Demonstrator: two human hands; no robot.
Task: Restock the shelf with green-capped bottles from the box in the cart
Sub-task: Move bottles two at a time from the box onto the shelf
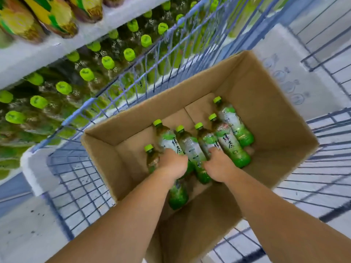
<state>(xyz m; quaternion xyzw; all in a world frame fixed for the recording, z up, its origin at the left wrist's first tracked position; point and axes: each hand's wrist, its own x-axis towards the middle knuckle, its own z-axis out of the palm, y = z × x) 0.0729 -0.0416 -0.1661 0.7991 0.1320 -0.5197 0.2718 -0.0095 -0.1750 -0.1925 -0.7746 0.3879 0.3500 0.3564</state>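
Bottles (191,147) with green caps lay loose on the floor of the cardboard box (284,130), which stood inside the blue wire cart (76,179). About six were visible, lying side by side, caps pointing away from the person and toward the far wall of the box, bases toward the wrists. Their long axes ran roughly in line with the forearms, tilted slightly to the left.

Both hands were down in the box. The left hand (173,164) was closed over the lower body of a bottle in the left part of the group, with another bottle showing beneath the wrist. The right hand (218,166) was curled around the lower body of a bottle in the middle-right part. How many bottles each hand held could not be determined, since the fingers were hidden under the bottles.

The shelf (57,46) lay to the left of the cart and beyond it, its rows of green-capped bottles already dense. The left hand was the nearer to it. In judgement, the lift must clear the box wall and the cart rim (121,80) before swinging left, with the bottles turned upright on the way.
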